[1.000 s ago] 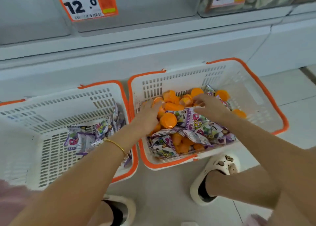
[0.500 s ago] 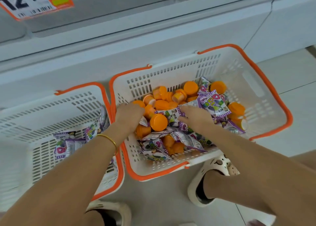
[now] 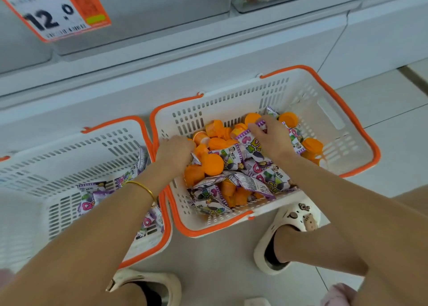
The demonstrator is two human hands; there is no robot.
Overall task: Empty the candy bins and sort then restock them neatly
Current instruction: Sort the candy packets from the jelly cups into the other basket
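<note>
Since the earlier view the right hand [image 3: 271, 139] has shifted from the middle of the pile toward the far end of the right basket [image 3: 231, 106], where purple packets and orange cups [image 3: 212, 163] lie mixed together. The left basket [image 3: 69, 157], touching it rim to rim, holds only sorted packets [image 3: 92, 194], so the sorting looks partly done. The left hand [image 3: 176, 150] is dug into the near-left of the pile with fingers curled under; whether it grips anything I cannot tell. The right hand's fingers are closed on a purple packet [image 3: 252, 141], which sticks out from under the palm toward the left hand. To do this well, I would gather several packets per grab, shake off any cups riding along, and carry them across low over the joined rims.
</note>
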